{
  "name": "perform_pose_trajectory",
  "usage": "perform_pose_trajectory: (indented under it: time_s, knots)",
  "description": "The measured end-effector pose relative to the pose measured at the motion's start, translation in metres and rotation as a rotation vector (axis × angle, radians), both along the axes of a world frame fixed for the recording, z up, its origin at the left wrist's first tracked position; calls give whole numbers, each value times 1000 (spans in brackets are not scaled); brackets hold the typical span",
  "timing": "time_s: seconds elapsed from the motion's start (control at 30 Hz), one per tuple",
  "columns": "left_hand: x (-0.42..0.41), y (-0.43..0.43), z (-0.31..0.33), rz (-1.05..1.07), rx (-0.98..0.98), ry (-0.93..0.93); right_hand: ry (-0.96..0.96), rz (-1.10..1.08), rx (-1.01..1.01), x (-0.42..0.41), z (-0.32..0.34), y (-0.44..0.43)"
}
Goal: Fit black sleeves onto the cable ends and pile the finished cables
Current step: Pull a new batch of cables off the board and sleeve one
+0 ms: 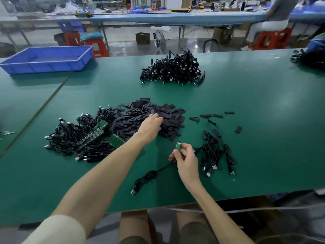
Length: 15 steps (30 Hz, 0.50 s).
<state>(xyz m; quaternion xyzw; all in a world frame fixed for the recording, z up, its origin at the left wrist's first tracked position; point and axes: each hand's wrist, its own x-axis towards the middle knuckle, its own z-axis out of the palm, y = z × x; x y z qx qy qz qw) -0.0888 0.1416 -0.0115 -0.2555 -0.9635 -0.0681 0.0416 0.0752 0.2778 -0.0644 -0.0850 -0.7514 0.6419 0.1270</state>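
Unsleeved cables (73, 140) heaped left on table (255, 103). Left hand (151, 125) down in sleeve heap (168, 120), fingers curled, can't tell if one's pinched yet. Right hand (184, 156) fingers pinch cable (149, 175) behind its green board end (179, 145), tip up. Best: lift one sleeve only, mouth facing board, slide straight. Finished pile (213, 152) right.

Green table (255, 106), heap of black sleeves (168, 111), cable piles (173, 69), blue tray (24, 65)
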Motion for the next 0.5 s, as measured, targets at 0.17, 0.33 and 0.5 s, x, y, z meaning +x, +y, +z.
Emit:
perform_pose_trajectory:
  time_s: [0.17, 0.33, 0.5]
  knots:
    - [8, -3, -4, 49, -6, 73, 15, -6, -8, 2, 2, -1]
    - [34, -13, 2, 53, 319, -33, 10, 3, -7, 2, 2, -1]
    - [67, -26, 2, -1, 589, -341, 11, 11, 21, 3, 4, -1]
